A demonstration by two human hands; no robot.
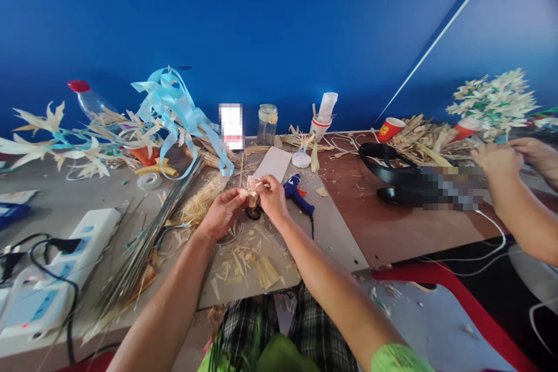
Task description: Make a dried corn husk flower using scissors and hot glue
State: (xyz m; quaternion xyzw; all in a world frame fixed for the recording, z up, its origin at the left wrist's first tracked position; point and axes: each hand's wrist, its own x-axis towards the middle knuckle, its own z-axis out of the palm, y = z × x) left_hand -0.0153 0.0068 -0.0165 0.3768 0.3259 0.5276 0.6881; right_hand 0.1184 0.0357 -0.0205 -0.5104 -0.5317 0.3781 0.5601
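Observation:
My left hand [223, 212] and my right hand [271, 196] meet over the middle of the table, both pinched on a small pale corn-husk piece [250, 189] held between the fingertips. Below the hands lie husk scraps [244, 261] on a grey board. A blue glue gun [297, 193] lies just right of my right hand. A bundle of thin wires [143, 244] runs diagonally to the left of my left hand.
Husk flowers [65, 142], light blue ribbon [174, 110], a glass jar [267, 124], paper cups [390, 128] and a white power strip [47, 279] sit around. Another person's hands [510, 160] work at the right beside a husk bouquet [494, 99]. A red chair [453, 296] stands lower right.

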